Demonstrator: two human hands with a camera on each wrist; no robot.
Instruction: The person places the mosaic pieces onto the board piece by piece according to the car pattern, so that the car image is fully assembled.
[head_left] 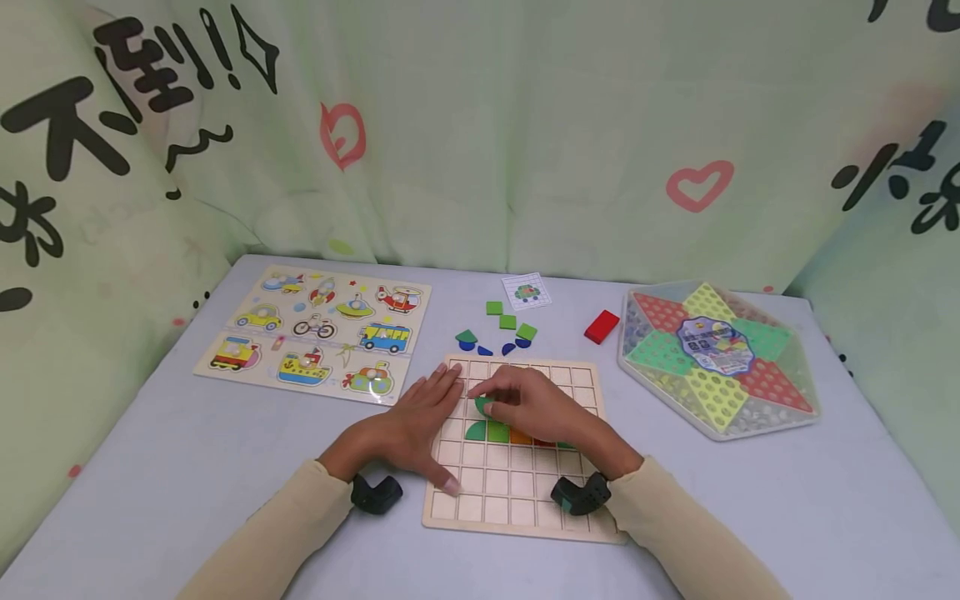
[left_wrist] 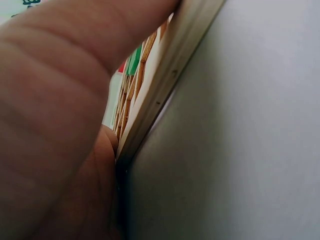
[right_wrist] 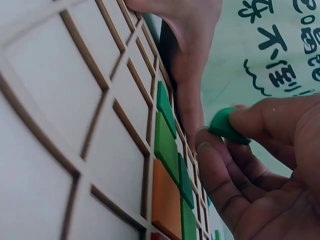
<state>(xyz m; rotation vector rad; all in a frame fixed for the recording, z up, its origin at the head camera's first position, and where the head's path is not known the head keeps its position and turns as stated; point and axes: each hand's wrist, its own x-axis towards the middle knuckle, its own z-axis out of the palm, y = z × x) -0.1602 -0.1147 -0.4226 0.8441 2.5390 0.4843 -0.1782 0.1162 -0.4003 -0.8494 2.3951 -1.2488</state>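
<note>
My right hand pinches a small green piece with a rounded edge between thumb and fingertips, just above the wooden grid board. Spread along the board's left side is my left hand, its thumb lying over the edge. On the grid, a row holds a dark green rounded piece, a light green square and an orange square. More green pieces lie in the row beyond, and a red one shows farther along, partly hidden by my right hand.
Behind the board lie loose green squares, blue rounded pieces and a picture card. Red blocks sit to the right, near a hexagonal box. A vehicle puzzle board occupies the left.
</note>
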